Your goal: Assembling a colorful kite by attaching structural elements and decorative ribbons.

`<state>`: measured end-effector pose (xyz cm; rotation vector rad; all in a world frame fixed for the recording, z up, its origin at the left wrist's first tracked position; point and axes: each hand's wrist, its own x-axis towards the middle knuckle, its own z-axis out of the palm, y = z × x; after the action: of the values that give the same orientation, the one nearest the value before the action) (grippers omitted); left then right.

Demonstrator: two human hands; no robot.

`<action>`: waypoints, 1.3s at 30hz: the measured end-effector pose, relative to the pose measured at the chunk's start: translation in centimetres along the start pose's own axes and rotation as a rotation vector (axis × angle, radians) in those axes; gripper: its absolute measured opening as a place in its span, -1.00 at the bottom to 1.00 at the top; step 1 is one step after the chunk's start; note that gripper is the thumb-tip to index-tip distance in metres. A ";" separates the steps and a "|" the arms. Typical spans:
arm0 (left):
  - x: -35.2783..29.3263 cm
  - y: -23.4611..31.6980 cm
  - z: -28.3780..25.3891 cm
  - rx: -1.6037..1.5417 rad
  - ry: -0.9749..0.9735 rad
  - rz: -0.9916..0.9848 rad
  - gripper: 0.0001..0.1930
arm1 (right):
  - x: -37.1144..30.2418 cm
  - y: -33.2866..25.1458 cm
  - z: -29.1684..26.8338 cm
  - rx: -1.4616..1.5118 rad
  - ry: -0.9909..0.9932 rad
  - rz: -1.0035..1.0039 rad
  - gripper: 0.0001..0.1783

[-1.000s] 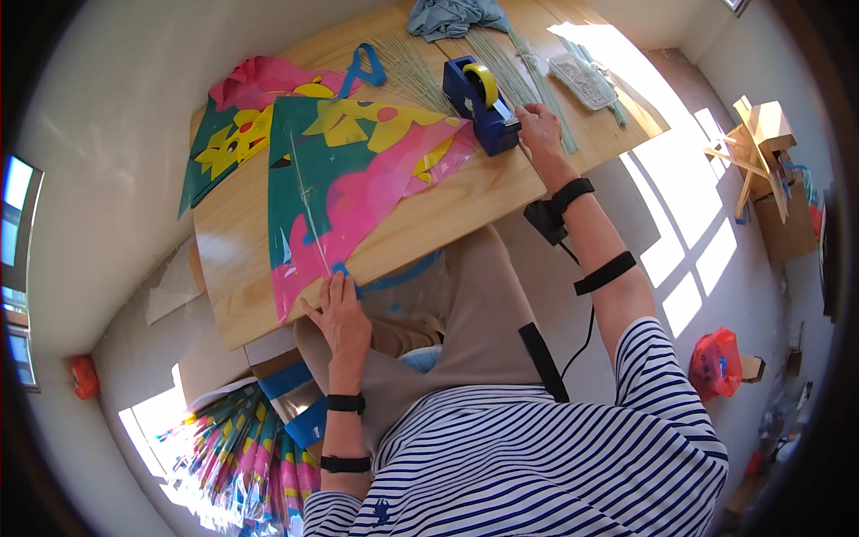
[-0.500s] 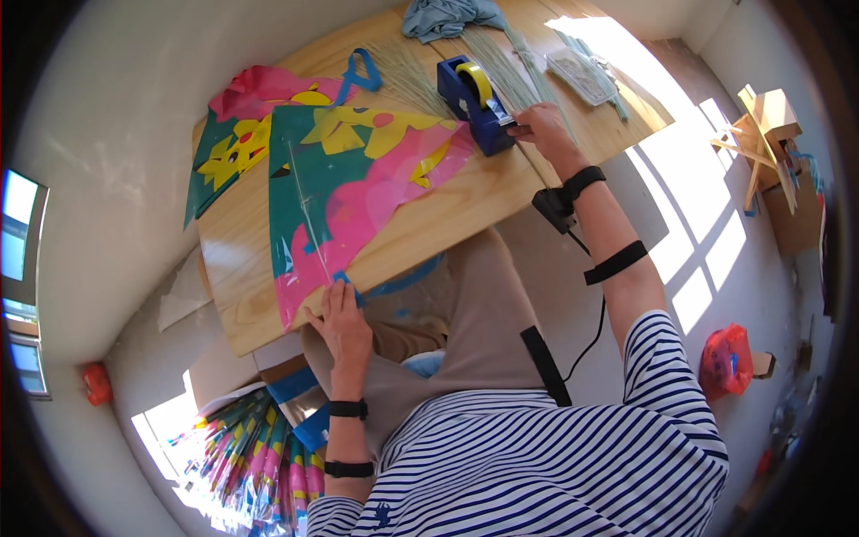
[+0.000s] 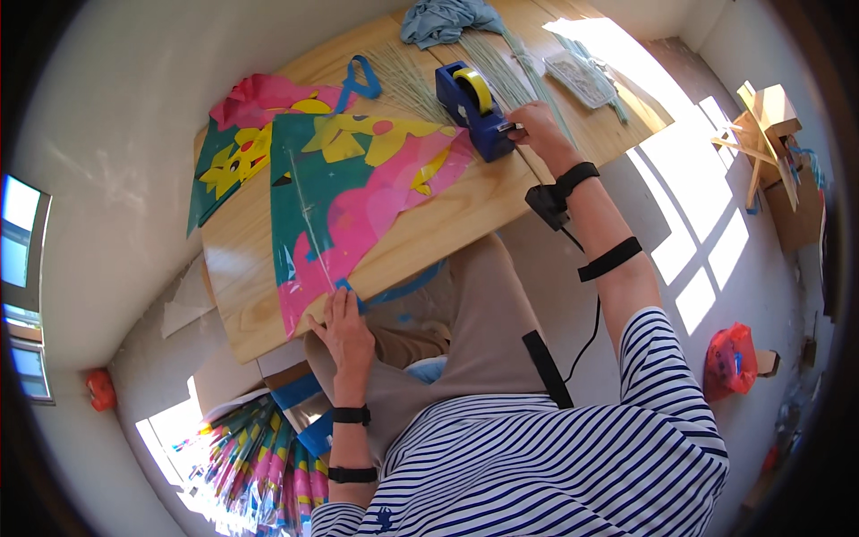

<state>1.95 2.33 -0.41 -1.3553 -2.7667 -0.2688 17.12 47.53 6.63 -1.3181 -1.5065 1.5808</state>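
My right hand (image 3: 542, 136) is at the cutting end of a blue tape dispenser (image 3: 465, 107) with a yellow-cored roll. Its thumb and fingers pinch the end of the clear tape there; the strip itself is hard to see. My left hand (image 3: 347, 333) lies with fingers stretched out at the table's front edge. Its fingertips press on a small blue strip (image 3: 349, 292) beside the lower corner of a triangular printed sheet (image 3: 300, 201). This sheet is green, pink and yellow with a shiny surface, and spreads flat toward the dispenser.
Another printed sheet (image 3: 234, 166) and a blue ribbon (image 3: 360, 79) lie farther left on the wooden table (image 3: 429, 237). Thin sticks (image 3: 501, 76), a clear box (image 3: 582, 79) and a grey-blue cloth (image 3: 447, 20) are at the back. Many-coloured wrapped bundles (image 3: 259, 465) stand lower left.
My right fingers have shifted slightly at the dispenser's cutting end, now pinching closer together. My left hand stays on the blue strip. The whole view has moved a little.
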 end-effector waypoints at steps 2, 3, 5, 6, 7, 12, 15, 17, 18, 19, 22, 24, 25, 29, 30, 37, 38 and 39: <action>-0.1 -0.2 0.3 0.001 0.008 0.009 -0.52 | -0.5 0.5 -0.5 0.068 -0.040 -0.008 -0.75; -0.1 -0.1 0.2 -0.002 0.002 0.006 -0.52 | -0.6 0.8 -0.8 0.105 -0.061 -0.014 -0.78; -0.1 0.0 0.1 -0.005 -0.010 -0.002 -0.51 | -0.9 1.7 -1.2 0.168 -0.096 -0.048 -0.81; 0.0 0.0 0.1 -0.006 -0.010 0.000 -0.51 | -0.9 2.3 -1.4 0.202 -0.113 -0.068 -0.82; 0.1 0.1 0.2 -0.007 -0.010 0.002 -0.51 | -0.8 2.8 -1.5 0.198 -0.118 -0.064 -0.83; 0.0 -0.1 0.1 0.007 -0.014 0.001 -0.49 | -2.5 3.5 -1.1 0.256 -0.144 0.042 -0.79; 0.1 0.1 -0.1 -0.001 -0.022 -0.001 -0.49 | -3.2 6.2 -1.3 0.664 -0.262 0.139 -0.75; 0.2 0.3 -0.1 0.000 -0.025 -0.006 -0.49 | -3.7 8.9 -1.3 0.862 -0.193 0.270 -0.71; 0.1 0.2 -0.1 -0.001 -0.022 -0.002 -0.49 | -4.2 9.3 -1.1 0.961 -0.158 0.338 -0.69; 0.1 0.1 0.0 -0.001 -0.019 0.003 -0.49 | -4.4 9.5 -1.1 0.959 -0.154 0.342 -0.70; 0.1 0.0 0.0 0.001 -0.013 0.010 -0.49 | -5.1 9.0 -0.5 0.955 -0.135 0.340 -0.73; 0.0 0.0 0.0 0.003 -0.013 0.009 -0.49 | -4.9 8.0 0.5 0.954 -0.121 0.314 -0.75; 0.0 0.1 0.0 0.004 -0.014 0.006 -0.49 | -4.8 7.5 1.1 0.949 -0.084 0.295 -0.79; 0.2 0.3 0.0 -0.008 -0.004 0.013 -0.50 | -3.8 7.5 2.0 0.939 0.005 0.143 -0.93; 0.1 0.3 0.0 -0.005 0.003 0.019 -0.51 | -3.7 7.6 2.3 0.939 0.011 0.090 -0.96; 0.1 0.2 0.2 -0.014 0.032 0.021 -0.55 | -1.5 6.5 3.6 0.562 0.321 0.067 -0.91; 0.1 0.2 0.1 -0.025 0.036 0.017 -0.56 | -1.5 6.4 3.6 0.533 0.334 0.044 -0.91; 0.0 0.2 0.2 -0.032 0.033 0.007 -0.56 | -1.4 6.3 3.8 0.495 0.336 0.021 -0.90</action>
<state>2.10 2.50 -0.62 -1.3548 -2.7419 -0.3342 15.50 43.56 0.48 -1.2296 -0.8320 1.5225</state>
